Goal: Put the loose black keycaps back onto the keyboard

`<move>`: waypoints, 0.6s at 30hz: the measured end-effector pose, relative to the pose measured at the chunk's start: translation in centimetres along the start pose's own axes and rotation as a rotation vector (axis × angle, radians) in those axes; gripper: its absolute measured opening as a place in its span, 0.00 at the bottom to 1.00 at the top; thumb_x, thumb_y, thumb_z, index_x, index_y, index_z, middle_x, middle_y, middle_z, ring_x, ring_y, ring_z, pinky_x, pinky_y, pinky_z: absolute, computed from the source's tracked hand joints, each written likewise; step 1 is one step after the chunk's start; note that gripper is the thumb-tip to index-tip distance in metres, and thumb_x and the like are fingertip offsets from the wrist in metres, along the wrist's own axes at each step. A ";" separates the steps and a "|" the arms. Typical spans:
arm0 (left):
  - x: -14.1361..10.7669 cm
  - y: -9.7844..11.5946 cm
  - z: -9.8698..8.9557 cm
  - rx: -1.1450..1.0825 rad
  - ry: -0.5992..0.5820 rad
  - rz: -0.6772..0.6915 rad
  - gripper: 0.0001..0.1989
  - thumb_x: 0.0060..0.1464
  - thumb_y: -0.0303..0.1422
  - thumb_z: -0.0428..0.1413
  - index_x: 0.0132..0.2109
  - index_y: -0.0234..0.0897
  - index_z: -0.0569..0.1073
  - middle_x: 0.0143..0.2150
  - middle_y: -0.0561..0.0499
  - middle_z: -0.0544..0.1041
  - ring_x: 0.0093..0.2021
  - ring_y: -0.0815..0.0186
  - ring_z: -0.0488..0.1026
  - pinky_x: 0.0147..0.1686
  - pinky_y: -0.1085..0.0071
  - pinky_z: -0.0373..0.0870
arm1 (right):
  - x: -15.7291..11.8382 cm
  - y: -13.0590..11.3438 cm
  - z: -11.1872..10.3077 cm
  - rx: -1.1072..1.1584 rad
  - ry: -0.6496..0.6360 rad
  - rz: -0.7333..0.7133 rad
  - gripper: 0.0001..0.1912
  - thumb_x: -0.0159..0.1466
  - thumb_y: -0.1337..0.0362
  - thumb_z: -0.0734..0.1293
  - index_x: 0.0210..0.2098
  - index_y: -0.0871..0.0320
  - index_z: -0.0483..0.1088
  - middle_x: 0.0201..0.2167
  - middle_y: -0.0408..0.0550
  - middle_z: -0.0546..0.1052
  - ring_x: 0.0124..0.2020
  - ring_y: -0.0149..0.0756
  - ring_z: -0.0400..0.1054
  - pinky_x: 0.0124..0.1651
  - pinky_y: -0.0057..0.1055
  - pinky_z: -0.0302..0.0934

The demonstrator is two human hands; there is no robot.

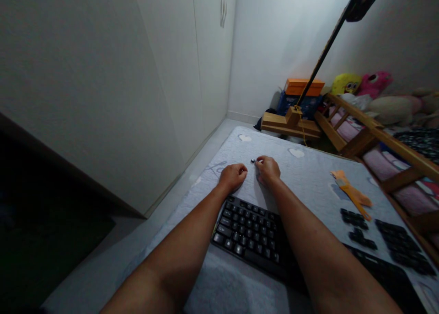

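Note:
A black keyboard (pixel 248 234) lies on the light patterned cloth (pixel 222 277), partly covered by my right forearm. My left hand (pixel 233 176) rests just above its upper left corner, with the fingers curled; what they hold, if anything, is hidden. Beyond the keyboard, my right hand (pixel 268 168) pinches a small shiny metal object (pixel 253 161) that sticks out to the left of the fingertips. The two hands are apart. Loose black key pieces (pixel 399 245) are grouped at the right side.
An orange-handled brush (pixel 358 204) lies on an orange cloth (pixel 339 174) at the right. A wooden bed rail (pixel 394 140) borders the right side. Behind stands a dark pole (pixel 324 53) on a wooden base (pixel 291 122). A pale cabinet (pixel 154 76) fills the left.

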State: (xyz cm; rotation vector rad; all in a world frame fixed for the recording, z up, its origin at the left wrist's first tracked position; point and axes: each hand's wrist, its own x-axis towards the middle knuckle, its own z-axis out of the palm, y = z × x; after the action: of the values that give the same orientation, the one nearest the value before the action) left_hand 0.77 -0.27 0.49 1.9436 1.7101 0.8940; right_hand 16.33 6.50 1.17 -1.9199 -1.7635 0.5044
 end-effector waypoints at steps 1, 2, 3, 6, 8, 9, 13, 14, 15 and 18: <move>0.0 0.0 0.0 -0.001 0.002 0.001 0.09 0.55 0.31 0.54 0.39 0.38 0.80 0.34 0.50 0.81 0.35 0.64 0.75 0.37 0.72 0.68 | 0.0 -0.1 0.0 0.003 0.001 0.004 0.10 0.61 0.61 0.67 0.41 0.51 0.79 0.38 0.47 0.79 0.38 0.35 0.71 0.38 0.28 0.59; 0.0 0.0 0.0 -0.001 0.004 0.002 0.10 0.55 0.31 0.54 0.39 0.38 0.80 0.34 0.50 0.81 0.35 0.64 0.75 0.37 0.71 0.68 | 0.0 -0.1 0.0 0.007 0.002 0.008 0.10 0.61 0.62 0.67 0.39 0.51 0.79 0.37 0.47 0.79 0.38 0.36 0.71 0.39 0.28 0.59; 0.0 0.0 0.0 -0.002 0.005 0.004 0.10 0.55 0.31 0.54 0.39 0.38 0.80 0.34 0.50 0.81 0.35 0.64 0.75 0.37 0.71 0.68 | 0.0 -0.2 0.0 0.011 0.003 0.014 0.09 0.60 0.62 0.67 0.38 0.52 0.79 0.37 0.47 0.79 0.38 0.36 0.71 0.39 0.28 0.59; 0.0 0.0 0.0 -0.007 0.006 0.008 0.10 0.55 0.31 0.54 0.39 0.38 0.80 0.34 0.50 0.81 0.35 0.64 0.75 0.37 0.71 0.67 | 0.1 -0.2 -0.2 0.036 0.006 0.029 0.08 0.59 0.63 0.67 0.34 0.54 0.79 0.36 0.49 0.80 0.39 0.38 0.72 0.39 0.30 0.60; 0.0 0.0 0.1 -0.010 0.007 0.005 0.09 0.55 0.31 0.54 0.39 0.38 0.80 0.34 0.50 0.81 0.34 0.64 0.75 0.36 0.71 0.67 | 0.2 -0.1 -0.4 0.071 0.002 0.035 0.07 0.59 0.64 0.67 0.33 0.55 0.79 0.35 0.49 0.80 0.38 0.38 0.72 0.39 0.30 0.60; 0.0 0.0 0.1 -0.011 0.009 0.002 0.09 0.55 0.31 0.54 0.39 0.38 0.80 0.33 0.50 0.81 0.34 0.64 0.75 0.35 0.71 0.66 | 0.2 0.0 -0.5 0.096 -0.001 0.035 0.07 0.58 0.64 0.67 0.32 0.56 0.78 0.34 0.49 0.80 0.37 0.37 0.72 0.39 0.29 0.60; 0.0 -0.1 0.1 -0.013 0.008 -0.003 0.09 0.55 0.31 0.55 0.39 0.38 0.80 0.33 0.50 0.81 0.33 0.64 0.75 0.35 0.71 0.66 | -0.6 0.7 -1.0 0.236 -0.037 0.022 0.10 0.59 0.63 0.66 0.35 0.59 0.77 0.31 0.48 0.79 0.29 0.33 0.70 0.32 0.28 0.61; 0.1 -0.1 0.1 -0.012 0.007 -0.002 0.09 0.55 0.31 0.55 0.39 0.38 0.80 0.33 0.50 0.81 0.34 0.64 0.75 0.35 0.71 0.66 | -1.0 0.9 -1.2 0.273 -0.055 0.017 0.11 0.60 0.62 0.65 0.37 0.60 0.77 0.30 0.47 0.78 0.26 0.32 0.69 0.29 0.28 0.61; 0.1 -0.1 0.1 -0.009 0.006 -0.002 0.09 0.55 0.31 0.55 0.39 0.38 0.80 0.33 0.50 0.81 0.34 0.65 0.75 0.35 0.71 0.66 | -1.5 1.0 -1.4 0.309 -0.076 0.009 0.12 0.60 0.61 0.64 0.38 0.60 0.77 0.30 0.47 0.78 0.24 0.31 0.68 0.27 0.28 0.61; 0.1 0.0 0.0 0.007 -0.002 0.002 0.10 0.55 0.32 0.54 0.39 0.38 0.80 0.33 0.50 0.81 0.34 0.65 0.75 0.35 0.72 0.66 | -3.7 1.1 -2.4 0.387 -0.143 -0.041 0.11 0.59 0.61 0.66 0.38 0.60 0.76 0.29 0.45 0.78 0.23 0.31 0.68 0.27 0.27 0.62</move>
State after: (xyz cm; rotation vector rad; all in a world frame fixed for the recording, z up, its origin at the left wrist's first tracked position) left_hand 0.77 -0.17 0.50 1.9505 1.7127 0.8875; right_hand 18.24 2.51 2.24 -1.6079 -1.6409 0.9138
